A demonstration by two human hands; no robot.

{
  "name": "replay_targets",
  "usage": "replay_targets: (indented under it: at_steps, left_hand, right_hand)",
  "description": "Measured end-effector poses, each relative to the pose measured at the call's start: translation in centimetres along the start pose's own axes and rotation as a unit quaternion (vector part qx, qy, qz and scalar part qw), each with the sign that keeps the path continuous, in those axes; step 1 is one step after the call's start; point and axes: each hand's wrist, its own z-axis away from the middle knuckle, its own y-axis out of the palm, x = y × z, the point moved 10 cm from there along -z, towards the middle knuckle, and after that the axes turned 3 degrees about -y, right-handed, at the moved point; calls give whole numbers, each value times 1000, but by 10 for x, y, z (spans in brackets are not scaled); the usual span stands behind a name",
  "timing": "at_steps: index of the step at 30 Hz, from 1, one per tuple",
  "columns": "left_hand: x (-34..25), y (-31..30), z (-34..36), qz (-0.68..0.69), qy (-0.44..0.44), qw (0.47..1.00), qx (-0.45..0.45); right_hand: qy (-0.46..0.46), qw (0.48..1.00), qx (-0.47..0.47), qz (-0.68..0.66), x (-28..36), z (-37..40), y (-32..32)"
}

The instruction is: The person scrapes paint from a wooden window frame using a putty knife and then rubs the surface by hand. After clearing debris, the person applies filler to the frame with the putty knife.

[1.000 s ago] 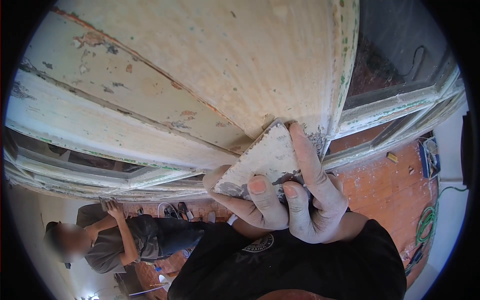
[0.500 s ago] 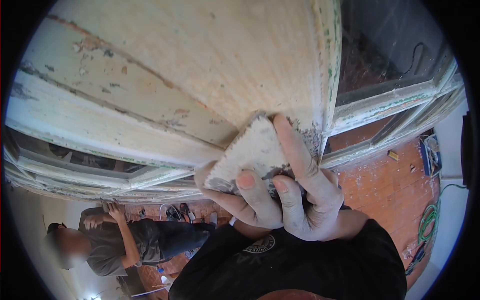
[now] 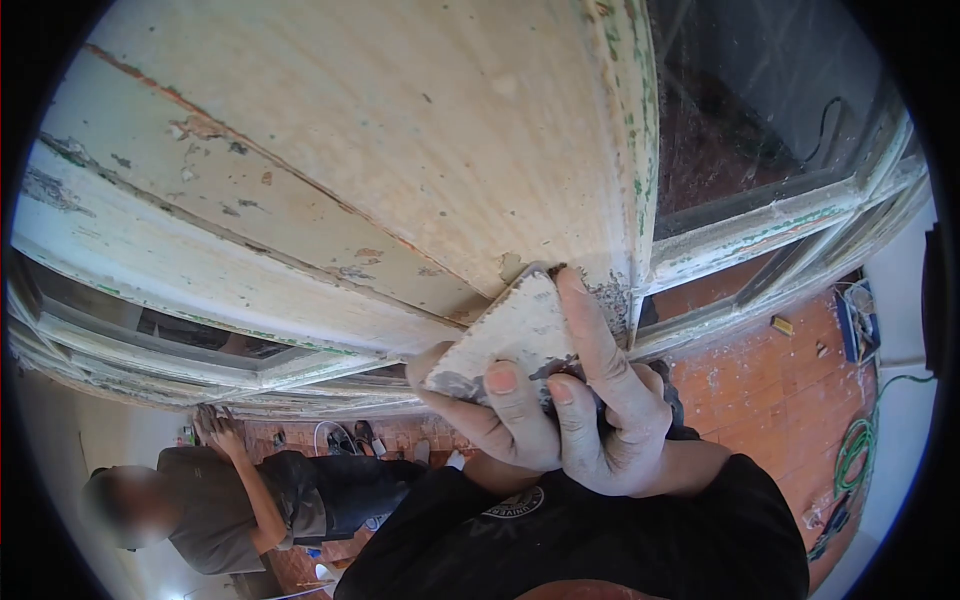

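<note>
Both my hands grip a flat, roughly triangular scraper [image 3: 510, 330], its face crusted with whitish paint and grey at the edges. My left hand [image 3: 510, 425] is closed on its left side, thumb lying on the face. My right hand [image 3: 625, 425] holds the right side, with the thumb on the near edge and the index finger stretched along it towards the tip. That tip rests against the cream-painted wooden panel [image 3: 450, 130], beside a small chipped patch [image 3: 512, 266]. Dark flaking paint [image 3: 610, 300] lies right of my index finger.
Glazed window frames [image 3: 780, 212] flank the panel. Another person [image 3: 220, 510] stands at the left, hands raised to the woodwork. On the tiled floor [image 3: 740, 400] lie paint chips, a yellow block [image 3: 782, 325], a blue tray [image 3: 857, 320] and a coiled green hose [image 3: 853, 458].
The scraper and both hands sit slightly lower and further right in view, still gripped the same way. My view has shifted a little. The other person's hands have moved closer together.
</note>
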Motion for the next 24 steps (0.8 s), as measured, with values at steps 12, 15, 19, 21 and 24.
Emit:
replay_targets:
  at_steps: [12,15,19,21,24]
  left_hand:
    - [22,-6,27,11,-120,992,46]
    - [19,-2,26,17,-126,992,27]
    - [26,-5,23,11,-140,990,31]
    - [22,-3,22,14,-143,990,18]
    - [18,-1,24,21,-153,988,4]
  right_hand:
    - [44,999,3,4,0,7,4]
    - [-1,998,12,62,3,6,8]
    - [-73,993,-12,96,19,5,6]
    - [30,999,-36,-12,1,0,2]
    - [143,968,28,-207,-23,-1,4]
